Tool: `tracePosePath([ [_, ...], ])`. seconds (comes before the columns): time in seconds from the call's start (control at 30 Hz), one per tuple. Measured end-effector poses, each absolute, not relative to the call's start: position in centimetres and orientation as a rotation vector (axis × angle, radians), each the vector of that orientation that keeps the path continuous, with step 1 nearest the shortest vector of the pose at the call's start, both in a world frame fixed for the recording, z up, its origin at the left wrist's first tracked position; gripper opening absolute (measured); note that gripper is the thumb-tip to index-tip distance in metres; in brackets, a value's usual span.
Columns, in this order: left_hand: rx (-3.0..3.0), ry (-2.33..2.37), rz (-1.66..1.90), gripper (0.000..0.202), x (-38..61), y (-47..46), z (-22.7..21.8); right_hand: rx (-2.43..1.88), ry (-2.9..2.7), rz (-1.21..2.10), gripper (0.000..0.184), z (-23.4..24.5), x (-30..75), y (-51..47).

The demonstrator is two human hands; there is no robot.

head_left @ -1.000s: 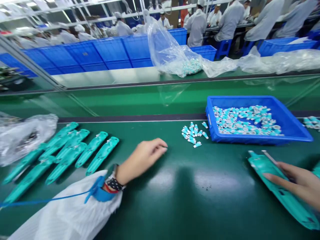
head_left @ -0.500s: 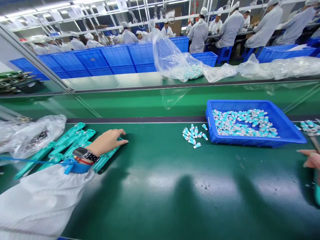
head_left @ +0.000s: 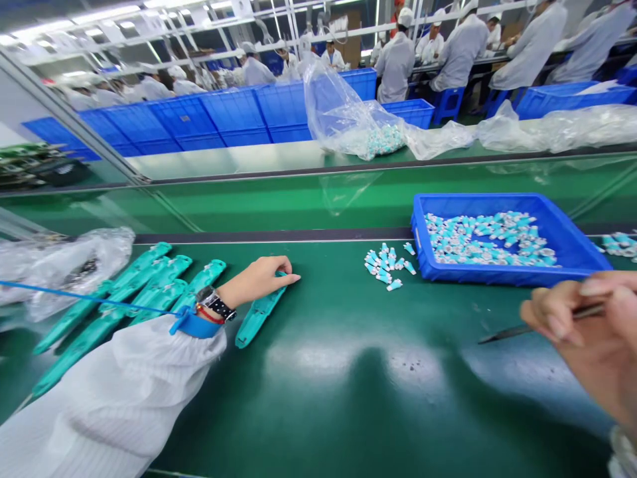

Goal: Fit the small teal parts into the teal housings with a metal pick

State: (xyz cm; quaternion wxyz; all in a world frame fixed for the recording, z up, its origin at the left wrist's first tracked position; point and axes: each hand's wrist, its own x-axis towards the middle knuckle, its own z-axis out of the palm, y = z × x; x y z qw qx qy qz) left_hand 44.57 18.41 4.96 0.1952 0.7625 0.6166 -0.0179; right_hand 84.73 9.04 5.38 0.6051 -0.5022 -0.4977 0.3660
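Observation:
My left hand [head_left: 259, 284] is closed on the far end of a long teal plastic shell [head_left: 259, 317], which lies slanted on the green work surface. A blue strap with a cord and a watch are around that wrist. More teal shells [head_left: 144, 282] lie in a row to the left of this hand. My right hand [head_left: 592, 332], at the right edge, grips a pair of dark, pointed tweezers [head_left: 512, 333], their tip directed left above the surface. Left of the blue tray, a small pile of blue-and-white pieces [head_left: 383, 264] lies loose.
A blue tray [head_left: 507, 274] holds many of the same small pieces, and several more [head_left: 620, 244] lie right of it. At far left is a clear plastic bag [head_left: 107, 255]. Behind a low green barrier stand blue crates [head_left: 233, 113]; people in white coats sit farther back.
My left hand has moved right, drawing one teal shell away from the row. My right hand has come in from the right edge with the tweezers, and the shell near it is out of view.

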Motion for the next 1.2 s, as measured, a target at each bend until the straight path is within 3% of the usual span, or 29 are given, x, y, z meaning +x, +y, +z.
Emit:
tracePosePath([
  [0.13, 2.219, 1.487, 0.067, 0.036, 51.2, 18.2, 3.8, -0.877, -1.083, 1.190, 0.016, 6.7, 81.5, 8.5],
  [0.3, 2.351, 1.180, 0.227, 0.041, 59.1, 17.9, 1.8, -0.745, -1.035, 1.361, 0.043, 7.2, 78.9, 8.4],
  [0.53, 2.427, 1.103, 0.248, 0.046, 64.5, 17.4, 0.9, -0.680, -1.063, 1.320, 0.050, 7.0, 77.0, 8.7],
  [1.2, 2.493, 1.205, 0.115, 0.048, 65.4, 17.1, 1.4, -0.812, -0.893, 1.112, 0.058, 5.6, 75.0, 9.7],
])
